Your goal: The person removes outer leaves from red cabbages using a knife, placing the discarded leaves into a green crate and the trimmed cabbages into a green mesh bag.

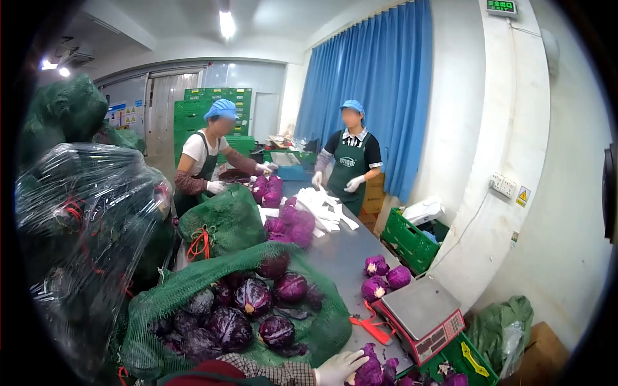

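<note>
Purple cabbage: lay near, bottom edge, under the fingertips.
Hand: white-gloved, fingers spread, resting on it; which hand, unclear.
Green net sack: just left.

- Co-workers: two, standing at the far end of the table.
- Gloved hand: one of the wearer's in view, resting on a cabbage at the bottom edge.
- Open net sack: one, holding about nine whole red cabbages.
- Tied net sack: one, behind the open one.
- Trimmed cabbages: three beside the scale.
- Weighing scale: one.
- Green crates: two at the right.
- Red-handled tool: one.
</note>
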Demonstrator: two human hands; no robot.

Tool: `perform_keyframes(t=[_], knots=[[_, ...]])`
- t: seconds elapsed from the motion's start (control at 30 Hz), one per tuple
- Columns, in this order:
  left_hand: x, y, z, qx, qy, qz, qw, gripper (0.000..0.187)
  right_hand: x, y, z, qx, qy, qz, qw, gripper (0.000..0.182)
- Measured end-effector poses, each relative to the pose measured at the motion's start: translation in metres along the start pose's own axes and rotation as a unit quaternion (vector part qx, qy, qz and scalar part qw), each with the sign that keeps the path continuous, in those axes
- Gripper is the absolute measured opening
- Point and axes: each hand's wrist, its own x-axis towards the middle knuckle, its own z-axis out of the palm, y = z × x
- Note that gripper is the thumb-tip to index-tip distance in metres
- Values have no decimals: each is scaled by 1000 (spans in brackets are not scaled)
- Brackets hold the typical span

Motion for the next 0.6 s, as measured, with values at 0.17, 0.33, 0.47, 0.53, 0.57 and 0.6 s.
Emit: perform_keyframes(t=[0.17,0.33,0.47,0.53,0.57,0.6], knots=[[16,18,-5,41,-74,59,995,103,16,-81,58,198,-212,160,944,43],[6,11,-2,31,-35,100,994,107,24,-69,58,188,-263,191,927,25],[22,33,-18,69,-100,12,993,113,20,-67,69,197,-241,176,934,24],[29,54,-30,122,-96,15,988,113,24,-77,70,170,-263,174,933,23],[28,57,-30,128,-74,14,989,108,24,-72,71,85,-247,10,965,24],[29,55,-26,131,-70,10,989,106,23,-67,73,-3,-221,-153,963,24]])
